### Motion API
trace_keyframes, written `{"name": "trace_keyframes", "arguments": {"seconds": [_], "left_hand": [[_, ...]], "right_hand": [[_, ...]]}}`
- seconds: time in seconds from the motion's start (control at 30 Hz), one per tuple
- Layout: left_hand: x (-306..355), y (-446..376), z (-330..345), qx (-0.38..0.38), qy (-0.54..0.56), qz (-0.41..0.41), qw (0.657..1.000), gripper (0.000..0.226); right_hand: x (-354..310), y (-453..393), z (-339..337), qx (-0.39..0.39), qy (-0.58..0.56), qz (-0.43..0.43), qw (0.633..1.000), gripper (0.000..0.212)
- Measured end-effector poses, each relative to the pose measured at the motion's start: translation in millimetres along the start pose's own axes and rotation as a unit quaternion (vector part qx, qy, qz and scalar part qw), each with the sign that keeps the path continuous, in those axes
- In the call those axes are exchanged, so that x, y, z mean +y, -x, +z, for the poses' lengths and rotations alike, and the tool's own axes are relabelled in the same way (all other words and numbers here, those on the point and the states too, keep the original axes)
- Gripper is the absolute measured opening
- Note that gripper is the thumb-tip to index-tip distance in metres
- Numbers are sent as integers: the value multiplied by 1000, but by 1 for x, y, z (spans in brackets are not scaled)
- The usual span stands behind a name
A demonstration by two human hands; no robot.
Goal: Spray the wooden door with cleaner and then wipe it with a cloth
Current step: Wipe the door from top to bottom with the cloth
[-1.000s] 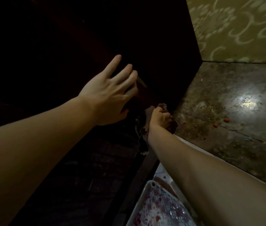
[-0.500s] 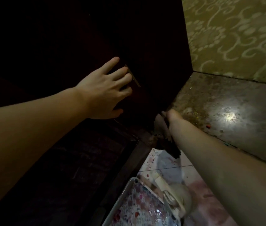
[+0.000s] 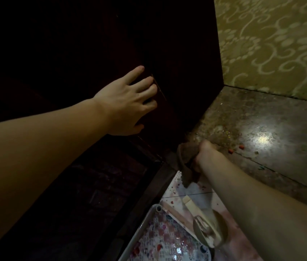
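My right hand point(image 3: 206, 156) is bunched around the brown cloth point(image 3: 185, 166), fingers curled into its folds, with a loose tail hanging below my fist. My left hand point(image 3: 128, 102) lies flat against the wooden door point(image 3: 182, 76), fingers straight and slightly spread, bracing the panel near its upright edge.

The cloth sits at the very bottom corner of the door, where the wood meets the speckled floor point(image 3: 261, 129). The door is so dark here that I cannot tell where it is wet or already wiped, so I judge the wiping by feel more than by sight.

To do this stroke well, I think I should keep my left palm firm so the door does not swing away from the pressure, and press the cloth's flat face, not just my knuckles, onto the wood. Working along the bottom edge, I want to keep the dangling tail off the floor, since grit there could get dragged onto the wood. The spray bottle point(image 3: 207, 227) lies on its side beneath my forearm, beside a patterned tray point(image 3: 148, 240); I should mind my elbow there.
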State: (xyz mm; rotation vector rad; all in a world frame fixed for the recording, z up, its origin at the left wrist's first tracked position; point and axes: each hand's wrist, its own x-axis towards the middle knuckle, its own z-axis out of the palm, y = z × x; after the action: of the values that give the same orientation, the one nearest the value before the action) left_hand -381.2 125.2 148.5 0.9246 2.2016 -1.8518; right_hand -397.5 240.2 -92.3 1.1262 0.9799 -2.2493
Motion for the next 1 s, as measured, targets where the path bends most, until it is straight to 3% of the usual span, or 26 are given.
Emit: {"name": "trace_keyframes", "arguments": {"seconds": [0.07,0.23,0.33,0.43,0.53,0.63,0.73,0.8,0.9,1.0], "left_hand": [[0,0,1,1,0,0,1000,79],[1,0,2,12,2,-5,1000,78],[2,0,2,15,3,-6,1000,78],[3,0,3,14,0,-8,1000,79],[4,-1,3,16,-2,-9,1000,79],[4,-1,3,23,-3,-9,1000,79],[4,-1,5,30,-6,-6,999,78],[4,0,5,31,-9,-6,999,78],[4,0,6,27,-13,-7,1000,77],[5,-1,7,29,-11,-6,999,78]], "right_hand": [[6,-1,0,42,22,26,999,40],[8,4,-1,-31,-9,106,994,50],[3,11,4,-42,-13,115,992,32],[10,3,7,-46,-6,101,994,35],[22,-7,6,-32,17,38,999,43],[29,-20,11,99,29,-121,987,55],[30,-17,28,46,15,-156,987,43],[38,-20,32,9,81,-179,980,47],[49,-34,23,17,250,-221,943,60],[46,-41,13,40,347,-185,919,46]]}}
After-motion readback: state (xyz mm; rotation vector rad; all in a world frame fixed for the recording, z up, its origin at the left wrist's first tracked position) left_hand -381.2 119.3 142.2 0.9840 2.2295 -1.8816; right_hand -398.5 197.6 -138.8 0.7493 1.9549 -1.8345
